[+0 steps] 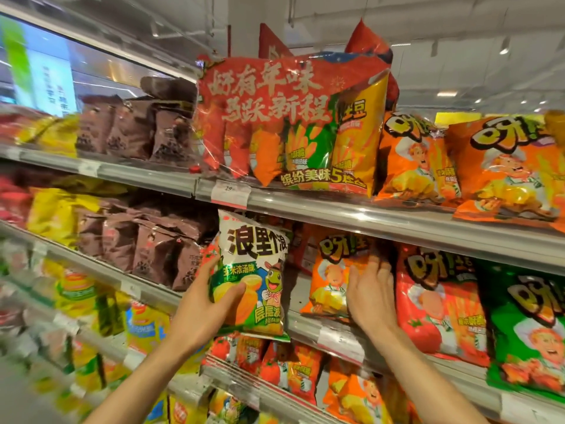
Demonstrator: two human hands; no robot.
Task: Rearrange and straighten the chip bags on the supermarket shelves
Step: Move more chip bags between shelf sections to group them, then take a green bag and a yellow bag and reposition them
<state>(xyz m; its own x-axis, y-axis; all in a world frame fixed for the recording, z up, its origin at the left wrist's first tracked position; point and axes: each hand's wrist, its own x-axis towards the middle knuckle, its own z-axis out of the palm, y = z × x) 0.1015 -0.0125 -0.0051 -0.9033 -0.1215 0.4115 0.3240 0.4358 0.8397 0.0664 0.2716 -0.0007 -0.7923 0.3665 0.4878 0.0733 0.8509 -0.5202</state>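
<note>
Status: task in progress, approx. mid-way on this section, judging by the shelves as they lie now.

Your left hand (211, 304) grips the white-and-green chip bag (252, 273): thumb across the front panel, fingers curled behind its left edge. The bag is upright, held off the shelf, in front of the gap on the middle shelf (397, 231). It is not yet placed.

Your right hand (368, 289) rests with fingers straight and spread against the small orange chip bag (331, 273), which stands at the back of the same shelf, w/ its right part hidden behind your hand. No grip here; it reads as a push or steadying contact.

Done, as far as visible:
- Top shelf: the large red multipack (290, 123) stands upright. The orange bags (412, 160) to its right face front but lean.
- Brown bags (153, 249) at left sit in rows; that area is blurred, so alignment cannot be confirmed.

Left to do:
- Seat the white-and-green bag in a slot. Nothing matching it shows nearby, so its proper row is unclear.
- Square up the small orange bag w/ the red bag (440, 304) and green bag (526, 332) beside it; both tilt forward over the shelf edge.
- The lower shelf bags (293, 368) lie overlapped and uneven.
</note>
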